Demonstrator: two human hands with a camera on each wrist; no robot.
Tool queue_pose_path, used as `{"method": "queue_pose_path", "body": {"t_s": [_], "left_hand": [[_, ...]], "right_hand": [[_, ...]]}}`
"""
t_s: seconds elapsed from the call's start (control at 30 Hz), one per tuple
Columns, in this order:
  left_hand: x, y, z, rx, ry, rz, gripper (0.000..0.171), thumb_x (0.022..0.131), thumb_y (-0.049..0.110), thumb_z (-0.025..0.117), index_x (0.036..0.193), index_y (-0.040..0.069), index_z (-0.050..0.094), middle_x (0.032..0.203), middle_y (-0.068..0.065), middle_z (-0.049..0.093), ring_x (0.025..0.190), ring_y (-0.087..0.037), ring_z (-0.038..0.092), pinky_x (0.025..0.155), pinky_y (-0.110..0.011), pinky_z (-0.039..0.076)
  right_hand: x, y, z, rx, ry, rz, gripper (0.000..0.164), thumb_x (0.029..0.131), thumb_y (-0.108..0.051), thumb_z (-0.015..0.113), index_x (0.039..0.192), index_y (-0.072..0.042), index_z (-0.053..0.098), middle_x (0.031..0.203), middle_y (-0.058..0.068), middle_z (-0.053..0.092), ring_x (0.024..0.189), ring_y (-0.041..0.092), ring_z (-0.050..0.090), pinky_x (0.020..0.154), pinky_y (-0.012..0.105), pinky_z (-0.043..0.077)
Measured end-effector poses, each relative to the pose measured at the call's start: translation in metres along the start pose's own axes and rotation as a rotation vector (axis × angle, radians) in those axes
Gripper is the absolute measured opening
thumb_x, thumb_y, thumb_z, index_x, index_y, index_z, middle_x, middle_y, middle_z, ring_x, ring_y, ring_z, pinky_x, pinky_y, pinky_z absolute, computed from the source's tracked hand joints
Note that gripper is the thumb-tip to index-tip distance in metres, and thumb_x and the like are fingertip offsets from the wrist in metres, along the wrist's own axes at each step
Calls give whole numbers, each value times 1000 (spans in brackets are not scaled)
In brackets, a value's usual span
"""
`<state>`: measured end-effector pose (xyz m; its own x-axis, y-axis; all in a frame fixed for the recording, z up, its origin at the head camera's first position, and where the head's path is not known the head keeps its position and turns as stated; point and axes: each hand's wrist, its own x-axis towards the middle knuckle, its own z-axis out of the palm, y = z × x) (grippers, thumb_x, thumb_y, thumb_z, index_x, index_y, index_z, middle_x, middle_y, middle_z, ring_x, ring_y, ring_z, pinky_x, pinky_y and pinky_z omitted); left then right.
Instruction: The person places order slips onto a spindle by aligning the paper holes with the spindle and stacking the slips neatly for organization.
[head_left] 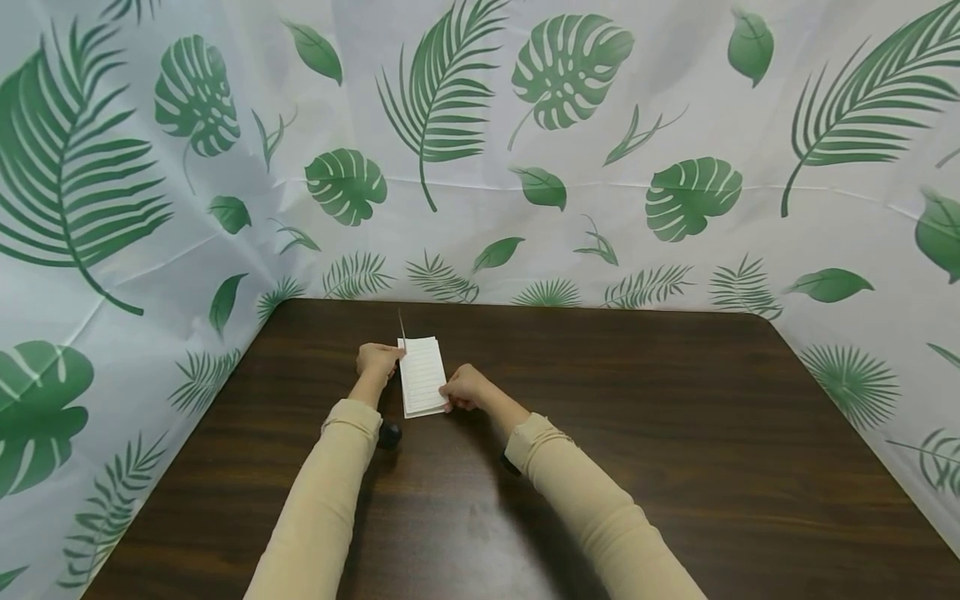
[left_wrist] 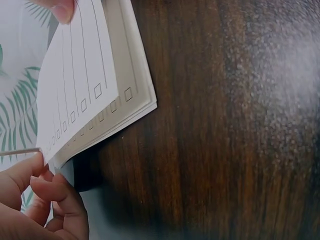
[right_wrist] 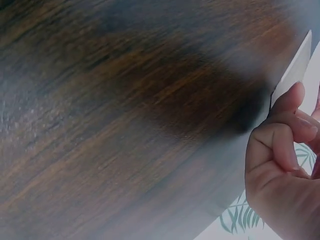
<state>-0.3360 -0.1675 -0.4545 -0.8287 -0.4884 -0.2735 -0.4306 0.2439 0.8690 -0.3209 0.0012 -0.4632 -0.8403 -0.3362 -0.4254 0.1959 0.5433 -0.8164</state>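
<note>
A small white notepad (head_left: 422, 375) with ruled lines is held up over the left part of the dark table. Checkboxes run along one side of its page (left_wrist: 80, 65) in the left wrist view, where that top page stands apart from the sheets (left_wrist: 131, 60) beneath. My left hand (head_left: 378, 358) pinches the pad's upper left edge between thumb and fingers. At the lower right corner, my right hand (head_left: 467, 387) pinches the paper, its other fingers curled. A thin strip (head_left: 402, 327), seen edge-on, rises from the pad's top left, near the left fingertips.
The brown wood-grain table (head_left: 675, 433) reaches well to the right of both hands. Behind and beside it hangs a white sheet (head_left: 480, 233) with green leaf prints. A dark rounded object (head_left: 389, 435) shows beside the left wrist.
</note>
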Motion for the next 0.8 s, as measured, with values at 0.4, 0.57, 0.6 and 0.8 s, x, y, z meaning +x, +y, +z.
{"method": "queue_pose_path", "body": {"t_s": [0.4,0.57,0.6,0.8], "left_hand": [[-8,1,1,164,19,39,21,84,15,68,96,-1,72,103,-18,69,47,-8,44,41,-16,37],[-7,-1,3,161,41,26,19,83,14,69,95,-1,73,102,-17,70,47,-8,46,42,-14,40],[-6,-1,3,155,42,23,19,83,13,69,95,-2,73,103,-18,70,47,-8,46,42,-14,42],[-4,-2,5,118,50,16,19,82,12,70,95,-2,73,105,-19,69,44,-5,45,42,-12,45]], "right_hand": [[-2,-5,0,-251,-9,-27,40,92,-9,57,52,-7,54,41,0,51,34,7,34,36,18,26],[-5,-9,3,-384,7,-50,46,92,-11,56,46,-7,54,40,0,49,35,10,38,36,19,29],[-4,-9,3,-408,10,-54,47,92,-11,56,45,-8,54,40,0,48,35,10,38,36,20,29],[-4,-10,6,-479,39,-76,47,90,-8,56,43,-8,52,37,-1,47,33,10,39,34,19,30]]}}
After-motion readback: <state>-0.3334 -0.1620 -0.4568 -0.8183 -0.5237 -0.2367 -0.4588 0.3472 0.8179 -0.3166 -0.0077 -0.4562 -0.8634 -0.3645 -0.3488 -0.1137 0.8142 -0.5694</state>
